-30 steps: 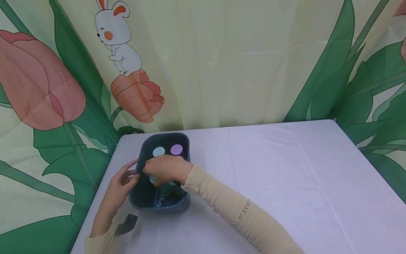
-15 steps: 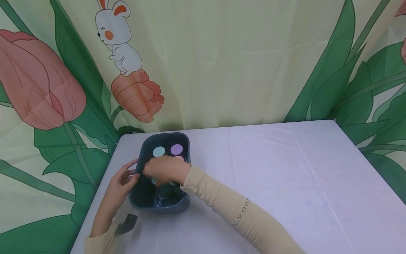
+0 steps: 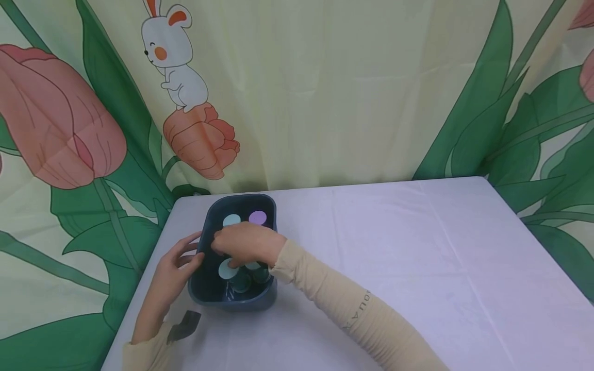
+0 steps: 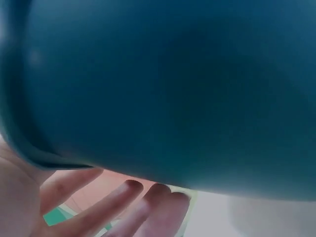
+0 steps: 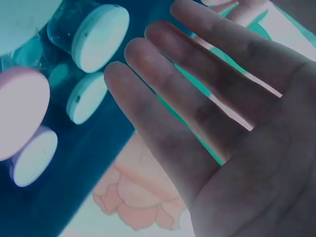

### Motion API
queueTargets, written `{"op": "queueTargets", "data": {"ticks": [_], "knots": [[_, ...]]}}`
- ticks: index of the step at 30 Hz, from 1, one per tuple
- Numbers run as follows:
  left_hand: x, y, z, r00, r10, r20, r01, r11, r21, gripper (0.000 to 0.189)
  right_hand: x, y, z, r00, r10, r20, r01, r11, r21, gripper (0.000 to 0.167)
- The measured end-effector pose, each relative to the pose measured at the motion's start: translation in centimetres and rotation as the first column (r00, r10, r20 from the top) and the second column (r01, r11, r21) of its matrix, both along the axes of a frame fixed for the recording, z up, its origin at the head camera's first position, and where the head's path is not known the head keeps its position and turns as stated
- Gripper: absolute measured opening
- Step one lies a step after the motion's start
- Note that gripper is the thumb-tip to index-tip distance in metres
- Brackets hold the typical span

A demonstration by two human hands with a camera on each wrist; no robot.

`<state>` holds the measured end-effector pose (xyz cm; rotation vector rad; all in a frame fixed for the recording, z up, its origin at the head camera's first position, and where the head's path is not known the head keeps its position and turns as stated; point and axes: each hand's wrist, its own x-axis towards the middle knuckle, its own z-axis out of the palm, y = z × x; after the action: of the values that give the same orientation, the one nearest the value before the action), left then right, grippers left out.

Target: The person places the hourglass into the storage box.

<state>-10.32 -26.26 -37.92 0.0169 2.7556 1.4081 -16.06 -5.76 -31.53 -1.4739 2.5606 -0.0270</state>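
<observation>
A deep dark-blue plastic bin (image 3: 197,288) stands on the table's left side, holding several small clear jars with coloured lids. Against its left outer wall rests my left hand (image 3: 174,270), thumb at the rim, fingers spread and straight in the left wrist view. My right hand (image 3: 248,245) reaches over the bin; its fingers (image 5: 163,118) are extended, with nothing between them in the right wrist view. Beside its thumb lies a light-blue lid (image 3: 227,269). Farther back are another light-blue lid (image 3: 231,220) and a purple lid (image 3: 257,217). A pink lid (image 5: 22,113) shows in the right wrist view.
A white cloth covers the table (image 3: 394,257). Behind it hangs a curtain (image 3: 348,93) printed with tulips, leaves and a rabbit on a carrot. A dark strap end (image 3: 185,326) sticks out at the left wrist.
My right hand has shifted slightly right, and the near light-blue lid, partly covered before, now shows nearly whole. The pink lid has gone under the hand in the head view. My left hand stays.
</observation>
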Motion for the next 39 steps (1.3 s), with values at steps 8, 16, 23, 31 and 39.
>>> {"op": "queueTargets", "data": {"ticks": [8, 16, 23, 31, 39], "knots": [[0.3, 0.2, 1.1, 0.994, 0.019, -0.106, -0.026, 0.997, -0.068, 0.053, 0.1, 1.4, 1.4, 0.999, -0.012, -0.035, 0.011, 0.999, -0.043, 0.041], [0.9, 0.8, 3.7, 0.975, 0.072, -0.211, -0.096, 0.990, -0.107, 0.044, 0.3, 4.4, 2.9, 0.993, -0.057, -0.107, 0.044, 0.991, -0.125, 0.038], [1.4, 2.2, 5.9, 0.963, 0.053, -0.263, -0.083, 0.991, -0.107, 0.039, 0.4, 8.1, 3.5, 0.987, -0.115, -0.111, 0.085, 0.966, -0.245, 0.040], [1.6, 5.2, 7.3, 0.959, -0.017, -0.284, -0.005, 0.997, -0.076, 0.038, 1.3, 12.5, 2.9, 0.953, -0.225, -0.202, 0.135, 0.914, -0.382, 0.044], [0.6, 8.7, 7.3, 0.913, -0.083, -0.399, 0.041, 0.993, -0.113, 0.042, 2.0, 15.5, 2.2, 0.923, -0.326, -0.203, 0.195, 0.852, -0.485, 0.055]]}}
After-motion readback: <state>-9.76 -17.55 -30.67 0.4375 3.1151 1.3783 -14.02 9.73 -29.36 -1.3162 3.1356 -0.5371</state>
